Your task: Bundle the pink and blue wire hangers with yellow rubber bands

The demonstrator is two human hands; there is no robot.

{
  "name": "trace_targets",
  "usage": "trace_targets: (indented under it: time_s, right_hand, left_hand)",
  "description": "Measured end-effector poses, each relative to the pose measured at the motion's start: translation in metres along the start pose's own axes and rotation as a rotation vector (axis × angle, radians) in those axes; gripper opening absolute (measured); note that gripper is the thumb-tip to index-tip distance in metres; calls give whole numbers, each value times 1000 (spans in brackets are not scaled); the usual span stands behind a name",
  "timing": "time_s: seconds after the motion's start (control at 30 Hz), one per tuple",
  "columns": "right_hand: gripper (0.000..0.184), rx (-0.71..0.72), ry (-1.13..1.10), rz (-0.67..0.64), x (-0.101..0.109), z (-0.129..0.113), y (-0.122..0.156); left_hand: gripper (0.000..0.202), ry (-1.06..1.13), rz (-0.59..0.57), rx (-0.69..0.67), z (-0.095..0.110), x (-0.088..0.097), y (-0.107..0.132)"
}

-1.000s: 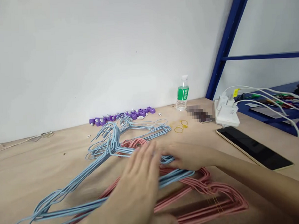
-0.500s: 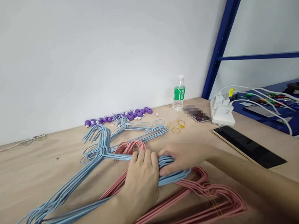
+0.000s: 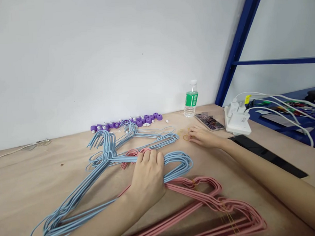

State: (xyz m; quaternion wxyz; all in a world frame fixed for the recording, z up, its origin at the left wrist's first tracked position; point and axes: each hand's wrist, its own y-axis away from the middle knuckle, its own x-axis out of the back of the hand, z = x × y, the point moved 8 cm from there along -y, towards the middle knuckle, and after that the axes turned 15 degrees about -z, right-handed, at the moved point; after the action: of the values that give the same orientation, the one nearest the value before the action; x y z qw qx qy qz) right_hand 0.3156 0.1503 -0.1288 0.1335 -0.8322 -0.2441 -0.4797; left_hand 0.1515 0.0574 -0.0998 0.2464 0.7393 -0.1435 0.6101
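My left hand (image 3: 148, 174) lies curled over a bundle of light blue wire hangers (image 3: 79, 194) on the wooden table (image 3: 27, 179), gripping them near their right end. A second stack of blue hangers (image 3: 148, 137) lies behind. Pink wire hangers (image 3: 210, 206) lie in front and to the right, partly under the blue ones. My right hand (image 3: 201, 136) is stretched out to the yellow rubber bands (image 3: 185, 132) farther back, its fingertips on them; the fingers are bent and pinching at a band.
Purple caps (image 3: 126, 122) line the wall. A water bottle (image 3: 191, 99), a phone (image 3: 210, 121), a white power strip (image 3: 237, 119) with cables and a dark tablet (image 3: 274, 160) stand at the right. A blue shelf frame (image 3: 235, 45) rises behind.
My right hand let go of the blue hangers and reached back to the rubber bands. My left hand closed on the blue bundle and stays there.
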Motion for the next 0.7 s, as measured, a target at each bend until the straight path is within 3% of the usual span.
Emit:
trace_targets:
  time_s: [0.33, 0.57, 0.7]
  right_hand:
    - [40, -84, -417, 303, 20, 30, 2]
    - [45, -140, -555, 272, 14, 27, 4]
    - [28, -199, -465, 258, 13, 31, 4]
  left_hand:
    - [31, 23, -4, -5, 0, 0, 0]
    - [31, 9, -4, -6, 1, 1, -1]
    - [31, 4, 4, -9, 1, 1, 0]
